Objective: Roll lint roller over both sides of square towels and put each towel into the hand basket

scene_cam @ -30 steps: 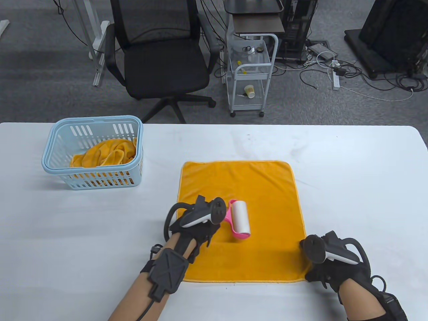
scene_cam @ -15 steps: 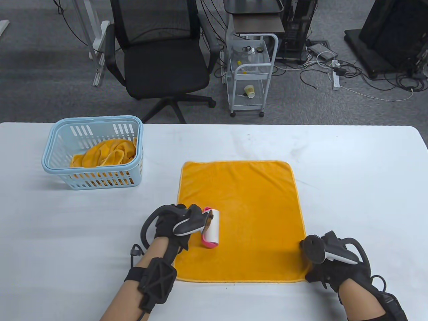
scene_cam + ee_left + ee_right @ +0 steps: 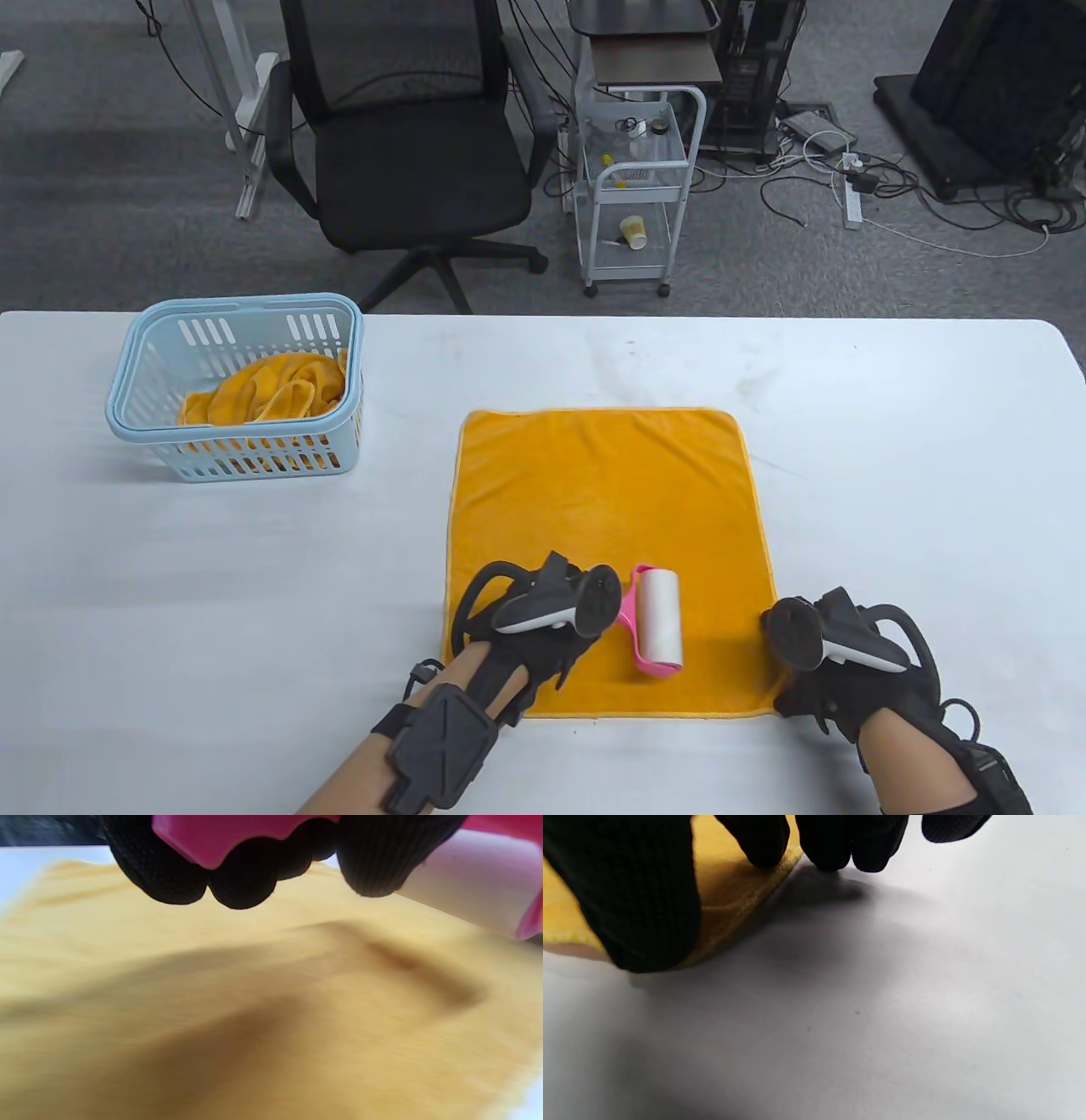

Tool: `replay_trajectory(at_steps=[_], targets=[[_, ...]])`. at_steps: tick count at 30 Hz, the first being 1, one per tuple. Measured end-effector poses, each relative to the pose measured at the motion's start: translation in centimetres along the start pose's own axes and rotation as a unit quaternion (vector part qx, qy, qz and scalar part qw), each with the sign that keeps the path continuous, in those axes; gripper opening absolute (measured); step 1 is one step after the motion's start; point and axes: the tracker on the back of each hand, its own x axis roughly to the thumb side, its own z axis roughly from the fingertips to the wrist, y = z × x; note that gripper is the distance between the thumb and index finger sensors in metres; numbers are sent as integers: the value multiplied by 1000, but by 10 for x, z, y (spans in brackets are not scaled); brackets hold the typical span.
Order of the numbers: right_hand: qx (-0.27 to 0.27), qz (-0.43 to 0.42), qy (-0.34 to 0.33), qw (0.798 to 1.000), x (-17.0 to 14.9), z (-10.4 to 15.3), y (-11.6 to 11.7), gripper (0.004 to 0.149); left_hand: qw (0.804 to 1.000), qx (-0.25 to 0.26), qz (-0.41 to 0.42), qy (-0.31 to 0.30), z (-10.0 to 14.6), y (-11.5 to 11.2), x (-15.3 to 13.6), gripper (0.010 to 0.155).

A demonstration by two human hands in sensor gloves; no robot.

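An orange square towel lies flat on the white table. My left hand grips the pink handle of the lint roller, whose white roll lies on the towel near its front edge. In the left wrist view the fingers curl around the pink handle, with the roll on the towel. My right hand presses down the towel's near right corner. Its thumb rests on the towel. The blue hand basket stands at the far left with a crumpled orange towel in it.
Beyond the table's far edge stand a black office chair and a white wire trolley. Cables lie on the floor at the back right.
My left hand swept the roller to the towel's left edge, then back right and nearer the front edge. The right hand and the towel have stayed put.
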Motion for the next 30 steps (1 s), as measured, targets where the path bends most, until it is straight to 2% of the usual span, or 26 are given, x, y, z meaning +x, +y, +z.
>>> replay_trajectory(at_steps=[4, 7, 11, 15, 18, 22, 26, 30], targets=[[0, 0, 1, 1000, 0, 0, 0, 97, 999, -15, -40, 8, -8, -12, 7, 58], [1, -1, 1, 1000, 1, 0, 0, 97, 998, -34, -49, 35, -1, -17, -15, 51], [2, 1, 2, 1000, 1, 0, 0, 97, 992, -41, -78, 87, 25, -20, -56, 47], [2, 0, 2, 1000, 1, 0, 0, 97, 984, -69, -63, 154, 57, -28, -109, 44], [3, -1, 2, 1000, 1, 0, 0, 97, 977, -69, -69, 192, 79, -33, -134, 43], [3, -2, 3, 1000, 1, 0, 0, 97, 969, -59, -93, 222, 99, -37, -154, 43], [4, -2, 4, 1000, 1, 0, 0, 97, 977, -38, -51, 205, 107, -39, -165, 44], [5, -1, 6, 1000, 2, 0, 0, 97, 980, 24, 69, 185, 115, -37, -184, 48]])
